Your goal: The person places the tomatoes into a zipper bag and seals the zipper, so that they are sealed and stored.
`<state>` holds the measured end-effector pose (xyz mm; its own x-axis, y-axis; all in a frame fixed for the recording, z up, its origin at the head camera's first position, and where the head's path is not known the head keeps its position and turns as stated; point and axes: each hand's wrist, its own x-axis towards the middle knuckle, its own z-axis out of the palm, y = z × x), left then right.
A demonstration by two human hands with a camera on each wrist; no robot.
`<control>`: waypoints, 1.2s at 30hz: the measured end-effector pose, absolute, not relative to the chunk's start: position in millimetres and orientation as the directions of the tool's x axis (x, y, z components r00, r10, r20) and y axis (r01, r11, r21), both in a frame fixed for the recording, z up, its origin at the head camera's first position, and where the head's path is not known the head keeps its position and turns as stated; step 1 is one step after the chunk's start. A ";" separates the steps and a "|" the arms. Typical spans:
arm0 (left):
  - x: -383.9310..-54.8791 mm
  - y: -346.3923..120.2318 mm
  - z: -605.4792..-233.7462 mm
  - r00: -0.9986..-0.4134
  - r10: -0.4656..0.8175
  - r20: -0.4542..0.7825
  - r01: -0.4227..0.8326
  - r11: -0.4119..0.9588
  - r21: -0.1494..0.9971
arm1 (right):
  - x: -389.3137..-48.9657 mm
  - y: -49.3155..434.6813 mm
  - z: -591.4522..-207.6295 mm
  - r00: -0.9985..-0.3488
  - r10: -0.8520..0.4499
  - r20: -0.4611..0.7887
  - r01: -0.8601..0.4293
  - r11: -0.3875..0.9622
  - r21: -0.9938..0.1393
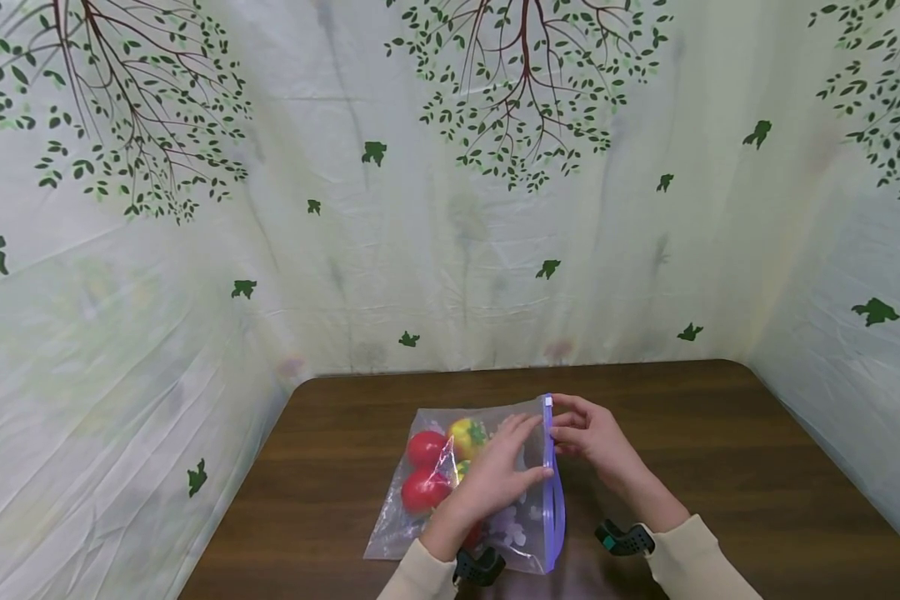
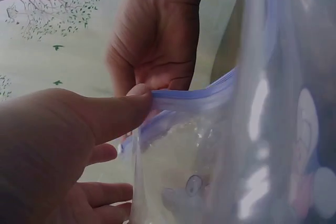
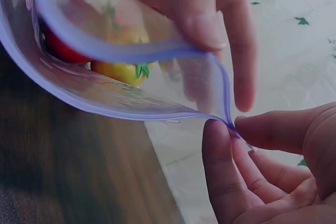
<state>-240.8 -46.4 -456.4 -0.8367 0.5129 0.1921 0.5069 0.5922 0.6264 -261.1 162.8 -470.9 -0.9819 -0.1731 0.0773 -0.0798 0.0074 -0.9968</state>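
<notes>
A clear zip bag (image 1: 527, 540) with a purple zip edge (image 1: 548, 500) lies on the table, its mouth toward the right. Inside are two red tomato-like pieces (image 1: 424, 490) and yellow ones with green leaves (image 1: 463, 435). My right hand (image 1: 596, 437) pinches the far end of the zip edge between thumb and fingers, beside the white slider (image 1: 548, 402). Over the bag, my left hand (image 1: 498, 475) reaches with fingers fairly straight, its thumb (image 2: 113, 113) touching the purple rim. In the right wrist view the mouth gapes and narrows to the pinched corner (image 3: 231, 124).
The brown wooden table (image 1: 720, 467) has its back edge against a white cloth backdrop (image 1: 457, 275) printed with trees and leaves. Cloth also hangs on both sides. Dark bands (image 1: 624, 537) circle both wrists, below light sleeves.
</notes>
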 end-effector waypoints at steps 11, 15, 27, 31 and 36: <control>-243.3 -43.4 -471.3 -0.871 0.481 0.104 0.417 0.610 0.674 | -260.1 156.6 -473.1 -0.982 -0.167 0.086 -0.094 0.039 -0.995; -244.1 -42.4 -474.5 -0.877 0.475 0.071 0.390 0.618 0.683 | -259.0 155.8 -473.2 -0.981 -0.171 0.090 -0.101 0.052 -0.994; -245.6 -45.3 -474.9 -0.873 0.466 0.141 0.413 0.555 0.722 | -253.7 154.4 -471.3 -0.981 -0.168 0.093 -0.106 0.069 -0.992; -248.1 -46.6 -471.4 -0.864 0.448 0.232 0.459 0.510 0.728 | -259.5 156.6 -476.0 -0.982 -0.159 0.103 -0.117 0.081 -0.990; -250.6 -52.2 -465.3 -0.886 0.395 0.244 0.425 0.476 0.770 | -265.3 155.0 -478.6 -0.983 -0.154 0.096 -0.111 0.092 -0.990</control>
